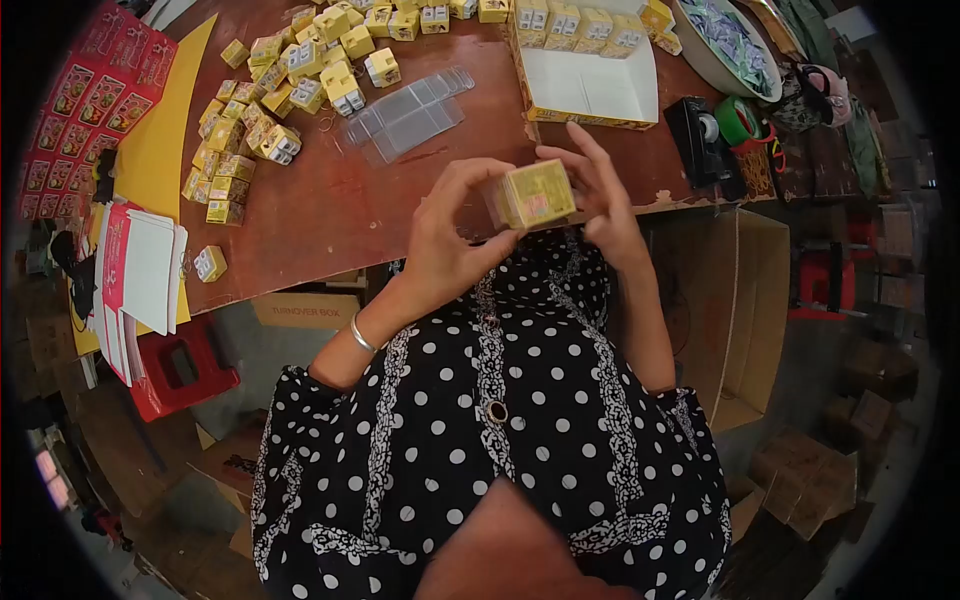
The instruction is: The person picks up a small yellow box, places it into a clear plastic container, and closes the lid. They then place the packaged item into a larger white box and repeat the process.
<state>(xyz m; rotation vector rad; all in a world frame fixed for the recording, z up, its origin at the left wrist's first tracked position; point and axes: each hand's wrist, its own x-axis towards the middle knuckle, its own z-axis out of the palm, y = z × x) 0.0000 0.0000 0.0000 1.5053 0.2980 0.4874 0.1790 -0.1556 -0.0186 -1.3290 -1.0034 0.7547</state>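
Note:
A small yellow printed box (pixel 542 194) is held up near the table's front edge, gripped between the thumb and fingers of my left hand (pixel 450 225). Clear plastic shows along the box's left side. At the box's right side is my right hand (pixel 605 200), its index finger stretched out and the others loosely bent, fingertips close to the box. Beyond my hands, flat clear plastic sleeves (pixel 415 120) lie on the table. Behind them to the right stands a white-lined display tray (pixel 590 85) with a row of yellow boxes at its back.
Many small yellow boxes (pixel 300 75) are heaped on the red-brown table (pixel 330 220). One box (pixel 210 263) sits apart at the left edge. Right of the tray are a tape dispenser (pixel 700 135), green tape (pixel 738 122) and a bowl of wrapped packets (pixel 730 45). A carton (pixel 735 310) stands below.

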